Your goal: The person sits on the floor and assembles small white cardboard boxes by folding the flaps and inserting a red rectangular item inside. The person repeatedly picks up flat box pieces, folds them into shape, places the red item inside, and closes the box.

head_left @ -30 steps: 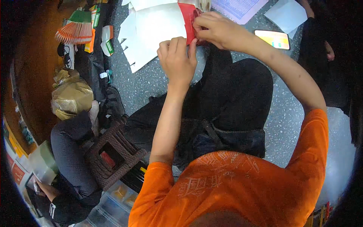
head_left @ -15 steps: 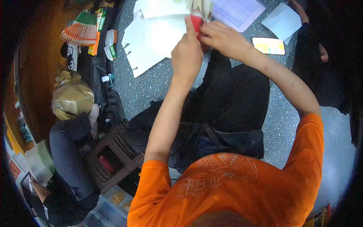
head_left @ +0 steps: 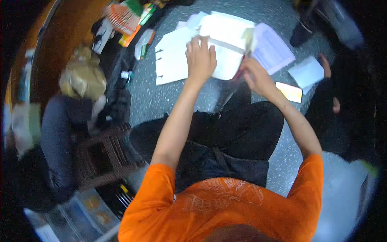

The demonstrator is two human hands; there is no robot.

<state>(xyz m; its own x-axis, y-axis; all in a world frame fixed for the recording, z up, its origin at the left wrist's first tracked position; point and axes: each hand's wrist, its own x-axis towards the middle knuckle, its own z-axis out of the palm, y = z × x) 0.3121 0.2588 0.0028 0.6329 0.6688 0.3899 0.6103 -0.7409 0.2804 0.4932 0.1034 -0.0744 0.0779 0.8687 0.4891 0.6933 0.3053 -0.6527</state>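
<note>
An open book with white pages (head_left: 226,30) lies in front of me, a grey strip across its middle and a red edge at its right side. My left hand (head_left: 200,60) rests at the book's left edge, over the white paper, fingers stretched forward and thumb apart. At the right side my right hand (head_left: 258,78) has its bent fingers on the red edge; its fingertips are partly hidden. White sheets (head_left: 171,60) with small dark marks along their left side lie under and beside the book. A pale purple printed sheet (head_left: 274,48) lies to its right.
A lit phone (head_left: 289,92) and a pale blue paper (head_left: 307,72) lie at the right, by another person's hand (head_left: 325,66). Orange-and-green fanned cards (head_left: 123,18) are at the far left. A brown plastic stool (head_left: 100,157) and gold bag (head_left: 82,78) are at the left.
The red-covered item, held up between both hands before, now lies open on the papers. My hands have moved apart, and the whole view has shifted.
</note>
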